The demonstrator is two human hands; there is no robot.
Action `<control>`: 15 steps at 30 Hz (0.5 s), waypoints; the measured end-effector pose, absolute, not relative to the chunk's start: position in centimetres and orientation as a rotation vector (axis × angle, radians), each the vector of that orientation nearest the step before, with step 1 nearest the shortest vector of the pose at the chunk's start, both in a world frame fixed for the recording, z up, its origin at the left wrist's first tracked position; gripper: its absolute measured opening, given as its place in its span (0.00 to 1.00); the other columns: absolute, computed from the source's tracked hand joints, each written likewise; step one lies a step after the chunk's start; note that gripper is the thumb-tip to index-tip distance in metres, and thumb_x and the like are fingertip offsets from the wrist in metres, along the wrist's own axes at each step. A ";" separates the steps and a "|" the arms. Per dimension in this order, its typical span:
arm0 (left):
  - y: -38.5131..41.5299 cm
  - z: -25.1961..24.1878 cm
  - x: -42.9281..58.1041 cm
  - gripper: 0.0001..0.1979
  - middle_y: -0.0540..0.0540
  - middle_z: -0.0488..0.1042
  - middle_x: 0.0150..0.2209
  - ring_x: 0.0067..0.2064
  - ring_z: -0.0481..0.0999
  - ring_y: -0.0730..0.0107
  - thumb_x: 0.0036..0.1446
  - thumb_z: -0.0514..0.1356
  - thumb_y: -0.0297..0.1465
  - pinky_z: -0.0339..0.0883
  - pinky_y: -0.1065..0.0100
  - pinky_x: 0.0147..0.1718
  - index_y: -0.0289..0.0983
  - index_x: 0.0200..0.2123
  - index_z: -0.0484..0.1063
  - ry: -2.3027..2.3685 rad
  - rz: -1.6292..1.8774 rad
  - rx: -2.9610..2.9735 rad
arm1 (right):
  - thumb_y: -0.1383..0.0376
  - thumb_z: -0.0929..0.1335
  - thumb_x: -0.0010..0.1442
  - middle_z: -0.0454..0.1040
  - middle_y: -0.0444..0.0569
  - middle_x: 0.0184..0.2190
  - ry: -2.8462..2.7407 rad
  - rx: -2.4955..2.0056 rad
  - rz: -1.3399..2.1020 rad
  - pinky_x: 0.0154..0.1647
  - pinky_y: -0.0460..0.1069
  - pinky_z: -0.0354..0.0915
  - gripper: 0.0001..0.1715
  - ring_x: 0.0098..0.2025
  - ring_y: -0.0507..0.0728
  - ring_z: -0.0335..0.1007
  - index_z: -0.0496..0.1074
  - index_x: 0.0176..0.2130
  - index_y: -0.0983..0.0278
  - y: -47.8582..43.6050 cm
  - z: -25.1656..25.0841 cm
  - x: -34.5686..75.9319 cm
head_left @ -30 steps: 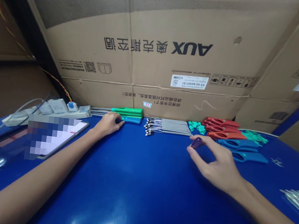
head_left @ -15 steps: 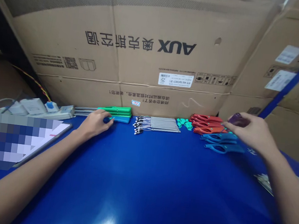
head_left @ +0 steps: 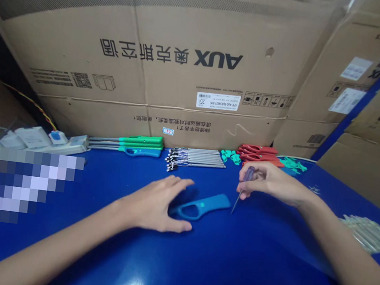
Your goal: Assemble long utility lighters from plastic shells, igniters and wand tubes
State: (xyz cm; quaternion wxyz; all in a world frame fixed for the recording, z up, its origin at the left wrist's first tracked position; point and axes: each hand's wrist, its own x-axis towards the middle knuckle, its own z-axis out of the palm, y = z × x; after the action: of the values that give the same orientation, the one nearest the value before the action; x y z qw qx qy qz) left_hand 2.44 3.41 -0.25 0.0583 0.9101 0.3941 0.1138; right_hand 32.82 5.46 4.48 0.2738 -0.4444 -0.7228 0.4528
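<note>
My left hand (head_left: 161, 204) is open, thumb and fingers spread around the front end of a blue lighter handle (head_left: 215, 203). The handle lies on the blue table with its trigger loop toward that hand; whether skin touches it I cannot tell. To the right, my right hand (head_left: 263, 181) grips a screwdriver (head_left: 249, 174) with a purple handle, its thin tip pointing down near the handle's rear end. Behind the right hand lie red lighter handles (head_left: 256, 153), and part of another blue one shows past its wrist.
Several lighters (head_left: 143, 143) with long metal tubes lie at the back left, beside a power strip (head_left: 75, 143). Metal rods with wires (head_left: 205, 158) and small green parts (head_left: 231, 156) line the cardboard wall (head_left: 177, 20). Clear packets of thin pieces (head_left: 371, 234) lie at right.
My left hand has left the lighters at the back left and opened near the middle. The right hand has come left and nearer with the screwdriver. A blue lighter handle now lies between them.
</note>
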 end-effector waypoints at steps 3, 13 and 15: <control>2.4 -0.6 3.0 0.23 0.41 0.74 0.44 0.44 0.77 0.57 0.59 0.61 0.46 0.72 0.61 0.43 0.37 0.51 0.72 1.137 0.254 2.725 | 0.63 0.73 0.53 0.79 0.46 0.24 -1.986 -1.172 1.181 0.32 0.50 0.75 0.09 0.27 0.55 0.79 0.69 0.30 0.63 5.2 4.3 32.2; 2.7 -0.9 1.0 0.18 0.43 0.76 0.46 0.44 0.78 0.61 0.66 0.55 0.42 0.71 0.62 0.44 0.40 0.54 0.69 1.125 0.399 2.691 | 0.58 0.74 0.54 0.77 0.45 0.26 -1.886 -1.089 1.038 0.33 0.50 0.74 0.14 0.28 0.55 0.78 0.68 0.32 0.63 4.9 2.8 30.3; 2.7 -0.9 1.0 0.17 0.43 0.76 0.46 0.45 0.78 0.61 0.67 0.54 0.41 0.71 0.61 0.45 0.40 0.54 0.69 1.124 0.454 2.692 | 0.57 0.73 0.55 0.77 0.44 0.27 -1.864 -1.047 0.995 0.33 0.50 0.75 0.15 0.28 0.55 0.78 0.67 0.33 0.62 4.6 2.3 29.5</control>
State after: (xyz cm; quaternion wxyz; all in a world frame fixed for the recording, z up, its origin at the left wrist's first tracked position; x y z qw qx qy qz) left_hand 0.96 2.67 -0.89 0.0946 0.9077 0.3790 0.1532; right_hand 29.52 4.58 2.31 0.3820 -0.4103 -0.7305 0.3899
